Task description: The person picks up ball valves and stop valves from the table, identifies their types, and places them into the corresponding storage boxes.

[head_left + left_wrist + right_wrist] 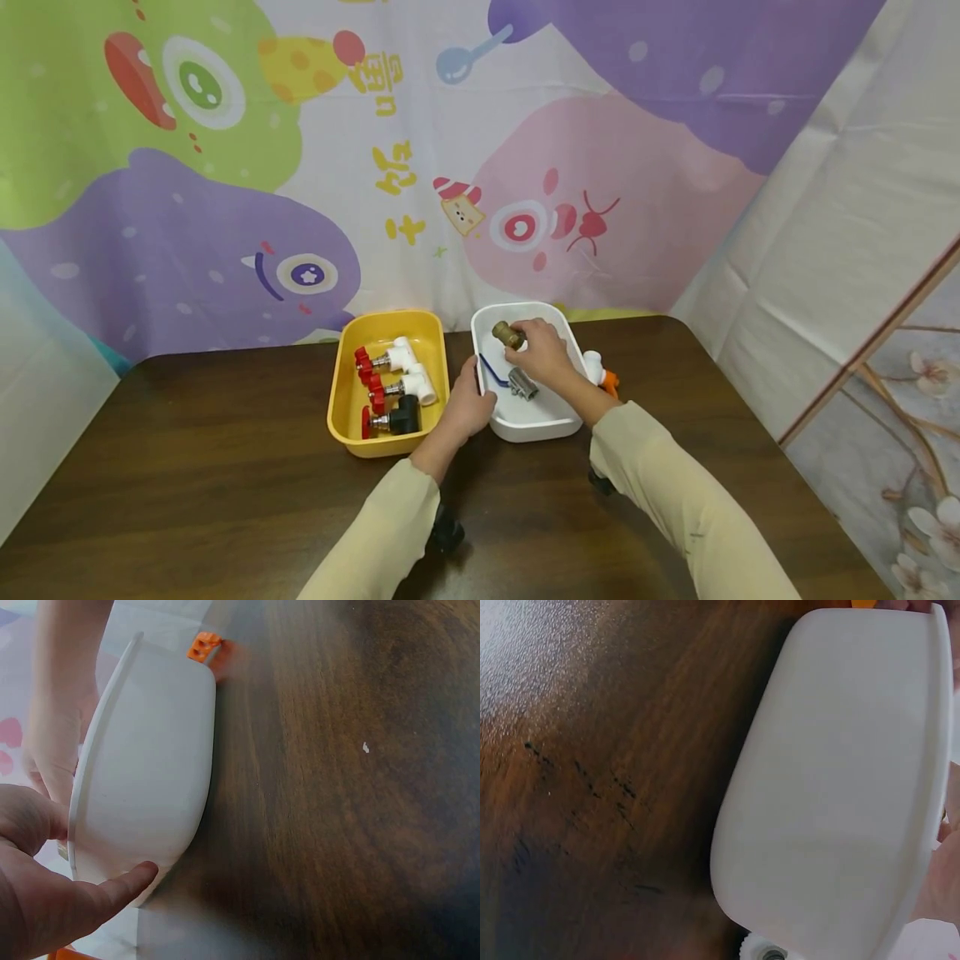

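My right hand [546, 354] pinches a brass pipe fitting [507, 335] over the far part of a white plastic bin [525, 433]. My left hand [467, 408] grips the bin's left side. In the left wrist view, the left hand [45, 892] has its thumb at the rim and a finger along the outer wall. Inside the bin lies a silver ball valve [522, 384] with a blue lever [492, 371]. The bin wall [832, 765] hides most of the right hand [939, 870] in the right wrist view, fitting included.
A yellow bin [336, 408] to the left holds two white valves [417, 385] and a black valve [406, 415], all with red handles. Right of the white bin is a white fitting [593, 367] with an orange part [611, 384]. A cartoon-printed cloth [420, 275] hangs behind the table.
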`<action>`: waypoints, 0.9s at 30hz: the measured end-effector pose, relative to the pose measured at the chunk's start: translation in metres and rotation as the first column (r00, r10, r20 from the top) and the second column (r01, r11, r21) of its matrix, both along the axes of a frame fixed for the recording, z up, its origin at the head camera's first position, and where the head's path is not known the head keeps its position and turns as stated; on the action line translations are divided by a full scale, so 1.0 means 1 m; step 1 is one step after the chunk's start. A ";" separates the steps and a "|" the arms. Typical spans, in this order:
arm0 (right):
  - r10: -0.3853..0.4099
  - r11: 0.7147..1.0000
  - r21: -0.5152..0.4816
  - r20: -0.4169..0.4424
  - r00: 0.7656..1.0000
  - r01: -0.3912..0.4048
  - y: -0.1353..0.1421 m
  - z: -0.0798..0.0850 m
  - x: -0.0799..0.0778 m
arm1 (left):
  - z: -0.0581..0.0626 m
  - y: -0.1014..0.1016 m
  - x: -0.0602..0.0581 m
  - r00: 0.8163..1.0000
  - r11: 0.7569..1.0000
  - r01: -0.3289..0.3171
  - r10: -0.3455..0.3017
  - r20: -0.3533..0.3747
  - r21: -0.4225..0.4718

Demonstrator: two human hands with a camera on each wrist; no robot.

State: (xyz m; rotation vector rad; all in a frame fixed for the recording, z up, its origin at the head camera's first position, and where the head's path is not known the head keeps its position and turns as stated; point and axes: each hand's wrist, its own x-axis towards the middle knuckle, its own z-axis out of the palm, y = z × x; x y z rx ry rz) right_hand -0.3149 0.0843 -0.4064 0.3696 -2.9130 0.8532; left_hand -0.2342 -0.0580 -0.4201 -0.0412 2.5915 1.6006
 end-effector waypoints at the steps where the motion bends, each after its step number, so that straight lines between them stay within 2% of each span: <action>1: -0.001 1.000 -0.001 0.006 1.000 0.001 -0.001 0.000 0.000 | 0.000 0.000 0.000 1.000 1.000 0.000 0.000 0.001 -0.004; 27: 0.029 0.998 0.046 0.035 0.999 -0.030 -0.005 -0.015 -0.003 | 0.000 -0.001 0.000 1.000 1.000 0.000 0.000 -0.007 -0.032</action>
